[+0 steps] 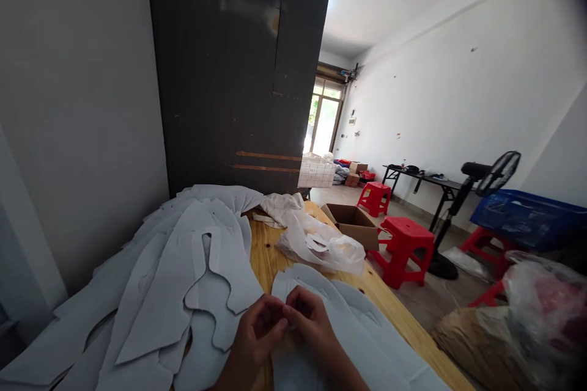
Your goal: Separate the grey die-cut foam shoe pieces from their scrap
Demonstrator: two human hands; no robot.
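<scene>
- Your left hand [259, 327] and right hand [310, 321] meet at the fingertips; I cannot tell whether either grip holds anything.
- Beneath them, cut-out sheets [362, 330] overlap on the counter's [263, 245] near right: white, smooth, curved-edged.
- They should be light, bendy, easily creased; best held by an outer edge.

From my remote screen I see a dark panel [220, 91] at eleven o'clock and a bright glass door [326, 125] at one. A black fan [504, 172] stands near a blue crate [527, 220] toward three; at four, a red stool [408, 230] neighbours an open cardboard box [355, 233].
</scene>
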